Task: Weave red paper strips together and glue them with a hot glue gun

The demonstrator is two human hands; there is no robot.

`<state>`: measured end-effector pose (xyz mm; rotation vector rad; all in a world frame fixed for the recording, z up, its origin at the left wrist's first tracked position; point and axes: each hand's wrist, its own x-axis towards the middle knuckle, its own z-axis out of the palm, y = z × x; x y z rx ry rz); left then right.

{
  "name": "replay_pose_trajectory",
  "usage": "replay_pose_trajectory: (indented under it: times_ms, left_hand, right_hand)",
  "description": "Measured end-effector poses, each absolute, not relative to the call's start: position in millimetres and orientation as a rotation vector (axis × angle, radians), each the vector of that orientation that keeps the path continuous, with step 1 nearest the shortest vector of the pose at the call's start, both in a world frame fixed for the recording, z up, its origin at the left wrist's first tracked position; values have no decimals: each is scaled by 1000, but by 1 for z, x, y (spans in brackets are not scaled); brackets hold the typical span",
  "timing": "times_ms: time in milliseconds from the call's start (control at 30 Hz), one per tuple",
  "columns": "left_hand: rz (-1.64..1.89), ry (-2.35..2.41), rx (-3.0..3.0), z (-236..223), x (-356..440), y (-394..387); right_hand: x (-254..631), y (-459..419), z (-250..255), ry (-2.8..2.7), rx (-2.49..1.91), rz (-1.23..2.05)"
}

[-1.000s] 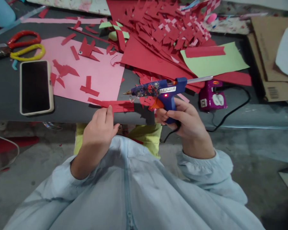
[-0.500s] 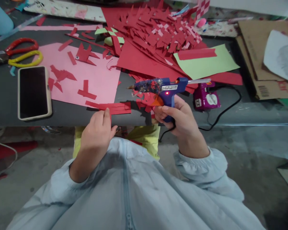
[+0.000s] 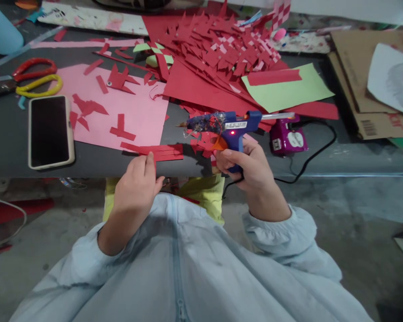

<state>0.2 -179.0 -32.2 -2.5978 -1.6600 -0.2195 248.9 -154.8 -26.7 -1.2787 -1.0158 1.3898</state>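
Observation:
My right hand point(image 3: 246, 165) is wrapped round the handle of a blue hot glue gun point(image 3: 230, 124). Its red light is lit, a clear glue stick juts from the back, and dried glue strings cling near the nozzle, which points left. At the table's front edge my left hand point(image 3: 137, 179) has its fingers closed over red paper strips point(image 3: 167, 152); one short piece runs down beside the index finger. Just beyond, a pink sheet point(image 3: 144, 107) carries red paper cut-outs, among them a fish shape point(image 3: 120, 81) with a stuck-on eye.
To the left lie a phone point(image 3: 49, 132) and scissors point(image 3: 36, 80). Red woven paper pieces point(image 3: 218, 44) are heaped at the back, near a green sheet point(image 3: 288, 94). On the right are a purple power adapter point(image 3: 288, 138) with a black cord and cardboard point(image 3: 365, 80).
The view shifted slightly, so the table items sit a little lower and most lie further left. Both hands keep their hold, with the glue gun staying in nearly the same pose.

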Motion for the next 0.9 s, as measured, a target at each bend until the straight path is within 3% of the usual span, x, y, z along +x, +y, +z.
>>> replay_pose_trajectory:
  times_ms: [700, 900]
  left_hand:
    - [-277, -1730, -2641, -30, 1, -180]
    - [-297, -1702, -2632, -31, 0, -181]
  right_hand:
    - [244, -154, -20, -1066, -1263, 1508]
    - [245, -162, -20, -1250, -1370, 1382]
